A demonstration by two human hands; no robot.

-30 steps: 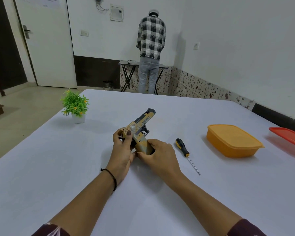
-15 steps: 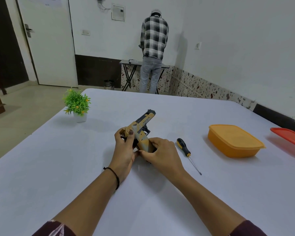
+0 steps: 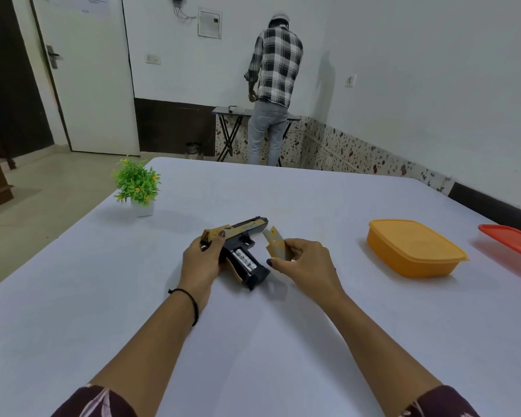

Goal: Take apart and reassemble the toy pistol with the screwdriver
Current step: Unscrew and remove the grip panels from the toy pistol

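The tan and black toy pistol point(image 3: 241, 236) lies near the middle of the white table point(image 3: 253, 341), muzzle pointing away to the right. Its grip side is uncovered, showing a silver battery inside. My left hand point(image 3: 203, 261) holds the rear of the slide, thumb on top. My right hand point(image 3: 303, 260) pinches the tan grip cover panel point(image 3: 275, 243), held just right of the pistol and apart from it. The screwdriver is hidden, likely behind my right hand.
An orange lidded box point(image 3: 415, 248) stands to the right, a red lid point(image 3: 512, 240) beyond it at the table edge. A small potted plant point(image 3: 137, 188) sits at the back left. A person in a checked shirt point(image 3: 275, 85) stands at a far folding table.
The pistol has been tipped down onto the table. My right hand has pulled the tan grip cover off and moved right with it, uncovering the battery. The screwdriver has gone out of sight.
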